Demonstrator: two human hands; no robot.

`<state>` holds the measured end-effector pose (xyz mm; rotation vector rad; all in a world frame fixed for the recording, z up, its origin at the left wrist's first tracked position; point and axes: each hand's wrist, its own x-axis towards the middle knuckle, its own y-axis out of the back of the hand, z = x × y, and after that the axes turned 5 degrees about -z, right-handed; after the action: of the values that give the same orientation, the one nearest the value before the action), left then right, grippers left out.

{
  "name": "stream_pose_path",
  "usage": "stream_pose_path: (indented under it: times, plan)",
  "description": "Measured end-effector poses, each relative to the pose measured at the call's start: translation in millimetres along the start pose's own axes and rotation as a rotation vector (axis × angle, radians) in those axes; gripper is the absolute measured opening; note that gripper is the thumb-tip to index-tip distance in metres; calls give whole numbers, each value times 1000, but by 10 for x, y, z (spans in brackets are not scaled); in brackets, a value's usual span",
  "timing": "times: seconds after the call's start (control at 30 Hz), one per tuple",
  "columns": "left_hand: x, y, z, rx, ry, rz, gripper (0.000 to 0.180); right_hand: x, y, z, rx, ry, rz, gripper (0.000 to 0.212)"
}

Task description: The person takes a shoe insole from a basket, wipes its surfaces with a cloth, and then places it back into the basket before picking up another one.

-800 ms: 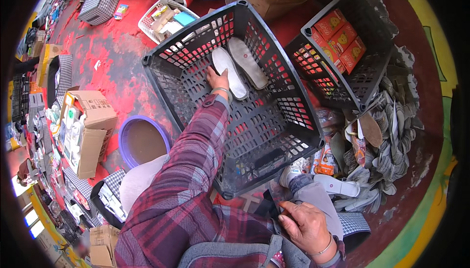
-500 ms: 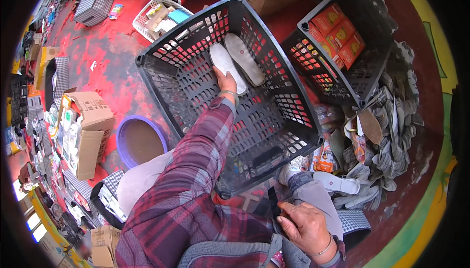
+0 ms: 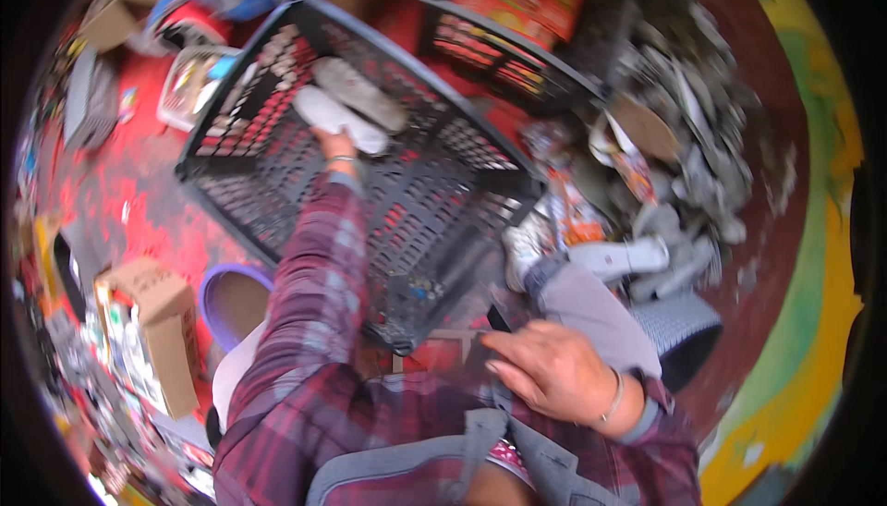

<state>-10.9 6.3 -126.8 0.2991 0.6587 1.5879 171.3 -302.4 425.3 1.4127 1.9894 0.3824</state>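
Note:
Inside the black plastic crate [image 3: 416, 194], a white shoe sole [image 3: 316, 109] and a greyish shoe sole [image 3: 358, 90] lie side by side against the far wall. My left hand [image 3: 334, 144] reaches in and has its fingers closed on the near edge of the white one. Close to my body, my right hand [image 3: 559, 372] is held above my lap with thumb and fingers drawn together. At its fingertips is a dark, narrow thing, too blurred to name.
A second black crate [image 3: 517, 60] with red boxes stands far right. Beside it spreads a heap of grey soles [image 3: 698, 136]. A purple-rimmed basin [image 3: 209, 307], an opened cardboard box [image 3: 152, 307] and a white basket [image 3: 176, 90] are on the left.
The whole view has shifted, so the crate sits farther left and higher. My left hand still grips the white sole; my right hand remains near my lap.

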Motion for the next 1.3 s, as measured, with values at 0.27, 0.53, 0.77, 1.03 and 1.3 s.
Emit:
stream_pose_path:
  times: [0.27,0.53,0.77,1.03,1.3]
  plan:
    - [120,685,871,108,233,-212,57,-362,-78,-94,255,159,278,13]
    - [-1519,1287,2659,-652,361,-438,41,-1332,625,299,540,227,983,12]
    - [-2151,2310,3590,-933,-115,-628,23,-2653,934,2977,752,-447,906,39]
    - [-3046,3103,3387,-795,14,-735,21,-2186,280,4138,214,-1084,429,65]
    - [-3247,2979,2874,-654,194,-740,19,-1917,224,4025,116,-1122,231,63]
